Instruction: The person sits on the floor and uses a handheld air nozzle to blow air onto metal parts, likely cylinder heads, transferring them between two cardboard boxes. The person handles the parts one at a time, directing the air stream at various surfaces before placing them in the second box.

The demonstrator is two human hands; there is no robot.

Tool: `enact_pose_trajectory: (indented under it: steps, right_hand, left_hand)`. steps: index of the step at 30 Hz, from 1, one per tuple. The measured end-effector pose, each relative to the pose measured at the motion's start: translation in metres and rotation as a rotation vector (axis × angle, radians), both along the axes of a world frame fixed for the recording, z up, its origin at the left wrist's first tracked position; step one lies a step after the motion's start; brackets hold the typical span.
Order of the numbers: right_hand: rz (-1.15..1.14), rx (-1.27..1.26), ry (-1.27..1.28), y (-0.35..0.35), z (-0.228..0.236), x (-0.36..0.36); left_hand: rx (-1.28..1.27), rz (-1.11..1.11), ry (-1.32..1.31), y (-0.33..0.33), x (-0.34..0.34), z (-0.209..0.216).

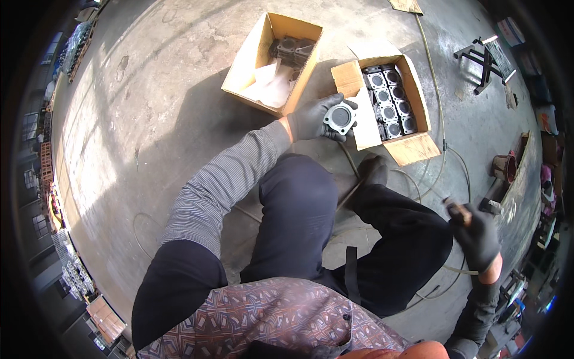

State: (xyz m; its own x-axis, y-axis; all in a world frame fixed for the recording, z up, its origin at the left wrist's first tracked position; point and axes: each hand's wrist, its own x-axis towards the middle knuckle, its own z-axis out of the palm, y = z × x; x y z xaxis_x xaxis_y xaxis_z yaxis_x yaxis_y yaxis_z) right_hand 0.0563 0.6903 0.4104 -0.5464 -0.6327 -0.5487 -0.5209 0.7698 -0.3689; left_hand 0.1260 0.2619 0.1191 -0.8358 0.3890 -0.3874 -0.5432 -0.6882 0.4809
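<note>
My left hand [318,118], in a dark grey glove, is closed around a square metal flange [341,117] with a large round recess and corner holes. It holds the flange face up between the two cardboard boxes. Out to the right, above my bent knee, my right hand [478,236] is also gloved and closed. It grips a brown-bodied hand tool [459,212], which is blurred, so its exact kind is unclear. Several similar flanges [388,112] are stacked in rows inside the open right-hand box [423,113], just beside my left hand.
A taller cardboard box [245,75] at the left holds dark metal parts [293,51] and white sheets [269,84]. A thin hose [439,102] snakes over the concrete floor and under my legs. Far right stand a black metal stand [485,63] and a reddish pot [505,166].
</note>
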Motion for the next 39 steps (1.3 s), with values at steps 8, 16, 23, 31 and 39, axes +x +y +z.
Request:
enact_pose_trajectory:
  steps: [8, 16, 23, 31, 39]
  right_hand:
    - [-0.567, -0.352, -0.081, -0.015, -0.017, -0.015]
    - [-0.741, -0.603, -0.197, 0.006, -0.103, -0.064]
    - [-0.786, -0.496, -0.361, -0.008, -0.196, -0.074]
    - [-0.879, -0.422, -0.418, -0.017, -0.226, -0.094]
    - [-0.984, -0.425, -0.342, 0.0, -0.246, -0.099]
  left_hand:
    - [-0.177, 0.048, 0.075, -0.007, 0.003, 0.019]
    - [-1.187, -0.122, 0.308, -0.144, -0.019, 0.032]
    - [-1.657, 0.263, -0.04, -0.251, -0.109, -0.06]
    - [-1.833, 0.387, 0.001, -0.271, -0.144, -0.154]
    - [-1.776, 0.64, -0.202, -0.235, -0.15, -0.173]
